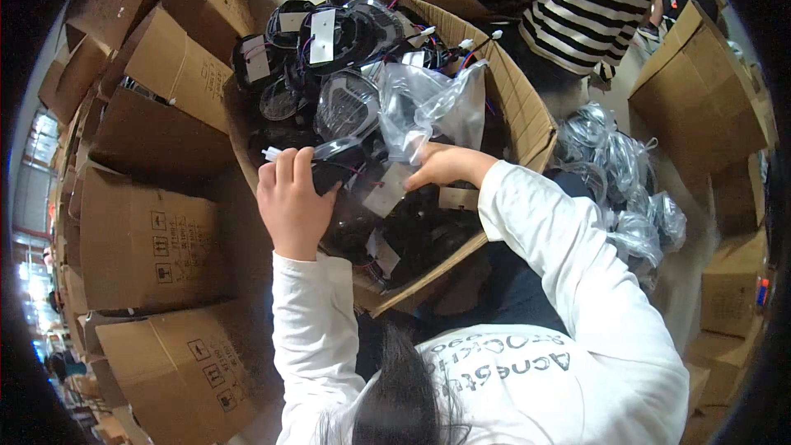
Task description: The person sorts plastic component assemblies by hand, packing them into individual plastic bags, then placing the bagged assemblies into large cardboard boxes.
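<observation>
Over a large open cardboard box (527,107), my left hand (295,198) is closed around a black lamp-like unit (329,171) with a clear edge and a white wire plug. Most of that unit is hidden behind the fingers. My right hand (449,166) pinches the lower end of a crumpled clear plastic bag (420,103), which spreads upward over the box. Several more black units (348,105) with clear lenses, white labels and coloured wires fill the box. One white label (387,189) lies just under my right fingers.
Opened cardboard cartons (148,239) stand along the left, and more cartons (700,99) are on the right. A heap of clear plastic bags (614,169) lies on the floor right of the box. A person in a striped shirt (589,4) is close by at the far right.
</observation>
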`<state>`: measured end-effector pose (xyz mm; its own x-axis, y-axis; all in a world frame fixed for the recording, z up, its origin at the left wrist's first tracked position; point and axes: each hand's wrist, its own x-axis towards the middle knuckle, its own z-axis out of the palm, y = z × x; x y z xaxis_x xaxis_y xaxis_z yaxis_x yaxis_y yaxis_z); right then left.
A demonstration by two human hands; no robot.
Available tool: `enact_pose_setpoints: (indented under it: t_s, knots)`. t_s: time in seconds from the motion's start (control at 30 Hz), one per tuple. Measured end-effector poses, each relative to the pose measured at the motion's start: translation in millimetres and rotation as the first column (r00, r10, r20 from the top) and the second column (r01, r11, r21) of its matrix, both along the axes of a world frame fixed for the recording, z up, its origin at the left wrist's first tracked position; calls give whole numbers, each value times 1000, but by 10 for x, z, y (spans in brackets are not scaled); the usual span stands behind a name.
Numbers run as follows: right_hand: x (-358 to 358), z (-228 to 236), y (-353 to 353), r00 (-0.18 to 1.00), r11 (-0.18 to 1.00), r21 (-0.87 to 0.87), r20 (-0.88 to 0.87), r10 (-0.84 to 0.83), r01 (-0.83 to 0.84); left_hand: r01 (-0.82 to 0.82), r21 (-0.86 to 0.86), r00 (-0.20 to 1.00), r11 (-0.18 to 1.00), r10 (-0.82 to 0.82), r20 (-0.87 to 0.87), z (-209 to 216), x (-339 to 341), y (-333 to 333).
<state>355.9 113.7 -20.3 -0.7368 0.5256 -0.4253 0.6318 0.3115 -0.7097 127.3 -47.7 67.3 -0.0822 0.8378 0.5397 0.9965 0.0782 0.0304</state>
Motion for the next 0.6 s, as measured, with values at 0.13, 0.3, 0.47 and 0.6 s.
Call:
enact_pose_setpoints:
  t_s: [0.13, 0.3, 0.47, 0.6]
  knots:
    - [39, -173, 61, 989, 979, 183, -101, 108, -89, 156, 241, 982, 958, -177, 67, -22, 260, 57]
    - [49, -92, -8, 891, 891, 424, -324, 318, -164, 449, 459, 870, 767, -493, -29, -39, 348, 10]
    - [250, -312, 133, 654, 673, -721, -431, -622, 165, 577, 490, 750, 654, -662, 0, -108, 407, 20]
    - [309, 286, -104, 669, 775, -593, -488, -561, 217, 636, 232, 685, 735, -677, 269, 56, 89, -28]
